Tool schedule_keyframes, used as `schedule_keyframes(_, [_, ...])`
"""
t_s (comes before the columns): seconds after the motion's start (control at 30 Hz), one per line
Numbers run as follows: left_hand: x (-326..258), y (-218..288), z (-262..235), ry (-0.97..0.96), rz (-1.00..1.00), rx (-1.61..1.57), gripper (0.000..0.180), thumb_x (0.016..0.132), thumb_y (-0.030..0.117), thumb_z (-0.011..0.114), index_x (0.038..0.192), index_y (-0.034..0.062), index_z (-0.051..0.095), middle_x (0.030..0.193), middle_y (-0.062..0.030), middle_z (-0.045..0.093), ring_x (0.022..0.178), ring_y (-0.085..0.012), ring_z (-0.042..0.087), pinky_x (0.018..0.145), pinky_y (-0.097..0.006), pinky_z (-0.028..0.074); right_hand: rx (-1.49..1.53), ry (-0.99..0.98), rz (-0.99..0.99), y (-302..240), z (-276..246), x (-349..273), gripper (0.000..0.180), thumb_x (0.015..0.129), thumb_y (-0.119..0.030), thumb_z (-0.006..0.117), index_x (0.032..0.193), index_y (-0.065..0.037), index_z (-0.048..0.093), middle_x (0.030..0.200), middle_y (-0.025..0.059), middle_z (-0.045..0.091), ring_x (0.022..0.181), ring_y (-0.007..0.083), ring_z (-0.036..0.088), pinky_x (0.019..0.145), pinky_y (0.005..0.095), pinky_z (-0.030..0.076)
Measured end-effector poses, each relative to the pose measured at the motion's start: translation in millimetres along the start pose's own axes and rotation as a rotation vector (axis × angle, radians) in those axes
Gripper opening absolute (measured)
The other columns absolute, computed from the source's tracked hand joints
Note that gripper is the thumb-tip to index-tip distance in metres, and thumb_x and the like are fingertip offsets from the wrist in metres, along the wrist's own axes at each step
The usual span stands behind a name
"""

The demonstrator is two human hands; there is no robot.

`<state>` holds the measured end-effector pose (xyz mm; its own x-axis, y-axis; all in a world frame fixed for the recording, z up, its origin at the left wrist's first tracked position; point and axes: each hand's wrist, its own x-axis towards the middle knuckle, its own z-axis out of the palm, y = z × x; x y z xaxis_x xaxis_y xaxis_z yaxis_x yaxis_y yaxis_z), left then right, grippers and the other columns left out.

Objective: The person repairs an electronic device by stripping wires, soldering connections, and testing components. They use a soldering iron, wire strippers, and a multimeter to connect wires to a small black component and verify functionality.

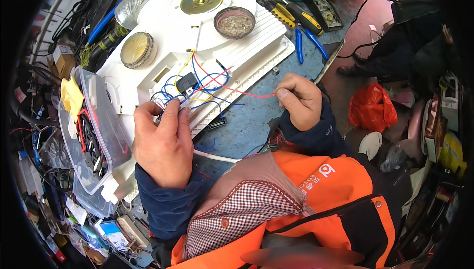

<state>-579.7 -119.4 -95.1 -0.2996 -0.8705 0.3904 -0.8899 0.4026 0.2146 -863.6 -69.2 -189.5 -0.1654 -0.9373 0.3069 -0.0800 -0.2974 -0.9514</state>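
My right hand (300, 102) pinches the free end of a red wire (249, 94) between thumb and fingers and draws it out to the right. The wire runs back to a slot in a white plastic appliance housing (266, 52), where yellow and blue wires also come out. At the housing's near edge my left hand (165, 140) is closed on a bundle of thin wires (170, 95); its fingertips partly hide them. Just beyond those fingers, a small black box (186, 82), perhaps a capacitor, lies among looped blue wires. A round metal plate (201, 0) is set in the housing's top.
Two round tins (234, 23) stand on the housing. Blue-handled pliers (299, 46) and other tools lie on the blue worktop (237, 131) at the far right. To the left is a clear plastic box (111, 135) of parts. A red bag (373, 108) sits on the floor; another person's dark-clothed legs (395, 47) are beyond.
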Motion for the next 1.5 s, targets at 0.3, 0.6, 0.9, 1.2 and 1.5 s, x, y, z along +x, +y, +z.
schedule_keyframes(0.3, [-8, -18, 4, 0.052, 0.212, -0.149, 0.031, 0.076, -0.001, 0.081, 0.107, 0.0045, 0.080, 0.117, -0.0174, 0.066, 0.092, -0.0365, 0.063, 0.081, -0.045, 0.052, -0.203, -0.351, -0.147, -8, -12, 16, 0.005, 0.094, -0.002, 0.074, 0.092, 0.001, 0.071, 0.078, 0.0110, 0.062, 0.068, 0.0258, 0.061, 0.062, 0.0370, 0.046])
schedule_keyframes(0.6, [-23, -31, -14, 0.108, 0.368, -0.088, 0.042, 0.069, -0.002, 0.078, 0.110, 0.0067, 0.081, 0.128, -0.0155, 0.070, 0.104, -0.0351, 0.066, 0.090, -0.043, 0.052, -0.388, -0.358, -0.142, -12, -11, 16, 0.014, 0.095, -0.004, 0.074, 0.107, 0.003, 0.075, 0.079, 0.0108, 0.059, 0.069, 0.0226, 0.058, 0.064, 0.0329, 0.044])
schedule_keyframes(0.9, [-130, -78, -114, 0.914, -0.064, 0.036, 0.017, 0.093, -0.017, 0.070, 0.105, -0.0061, 0.076, 0.118, -0.0206, 0.073, 0.103, -0.0280, 0.073, 0.097, -0.036, 0.058, -0.050, -0.102, -0.035, 31, -29, 2, 0.022, 0.112, -0.009, 0.057, 0.116, 0.006, 0.073, 0.083, 0.0041, 0.058, 0.070, 0.0098, 0.051, 0.064, 0.0237, 0.039])
schedule_keyframes(1.2, [-258, -103, -86, 0.986, -0.804, -0.122, 0.025, 0.095, -0.017, 0.063, 0.113, -0.0044, 0.075, 0.113, -0.0082, 0.071, 0.097, -0.0135, 0.067, 0.091, -0.027, 0.053, 0.013, -0.050, 0.018, 54, -43, 12, 0.026, 0.114, -0.014, 0.056, 0.115, 0.005, 0.073, 0.084, 0.0049, 0.061, 0.069, 0.0101, 0.052, 0.061, 0.0245, 0.038])
schedule_keyframes(1.5, [-239, -54, -34, 0.494, -0.286, -0.257, 0.026, 0.079, -0.015, 0.070, 0.099, 0.0012, 0.074, 0.104, -0.0156, 0.074, 0.087, -0.0264, 0.073, 0.075, -0.033, 0.057, -0.176, -0.120, -0.014, 46, -37, 17, 0.025, 0.114, -0.016, 0.056, 0.115, 0.003, 0.073, 0.080, 0.0004, 0.059, 0.066, 0.0060, 0.048, 0.059, 0.0215, 0.035])
